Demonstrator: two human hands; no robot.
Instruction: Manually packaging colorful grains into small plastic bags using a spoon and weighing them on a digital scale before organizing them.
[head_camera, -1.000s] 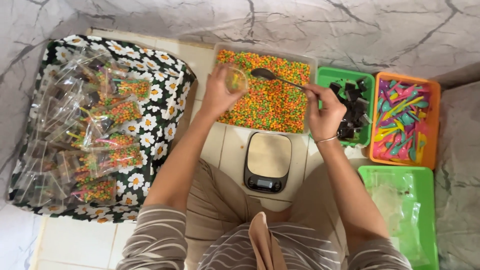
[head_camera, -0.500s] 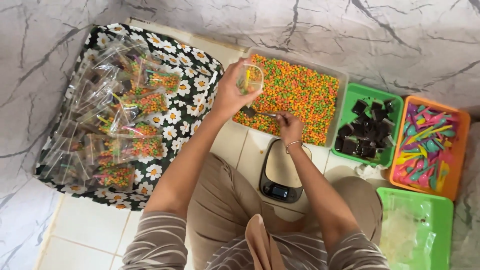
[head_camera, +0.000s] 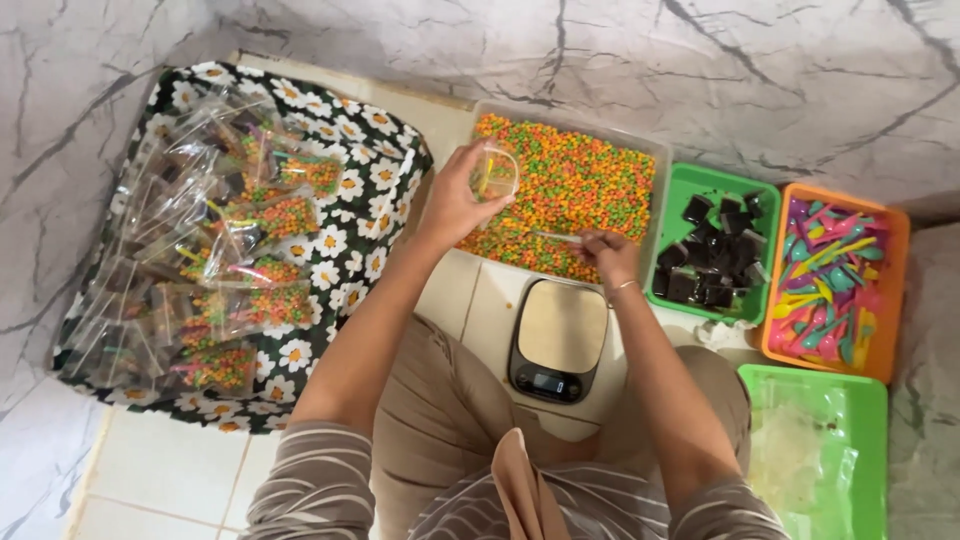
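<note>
At far left a daisy-print cloth (head_camera: 370, 215) carries filled clear packets (head_camera: 215, 270), likely kept off the pale tiled floor (head_camera: 150, 480). The left hand (head_camera: 455, 200) curls round a small clear cup (head_camera: 495, 172), holding it over the tray of orange and green beads (head_camera: 590, 180), probably so spills drop back in. The right hand (head_camera: 605, 255) pinches a thin scoop handle (head_camera: 555, 236) in the beads. A kitchen scale (head_camera: 558, 340) sits near the knees. Right: dark pieces (head_camera: 710, 250) in a green basket, coloured spoons (head_camera: 825, 280) in an orange one, marbled wall (head_camera: 700, 70) behind
</note>
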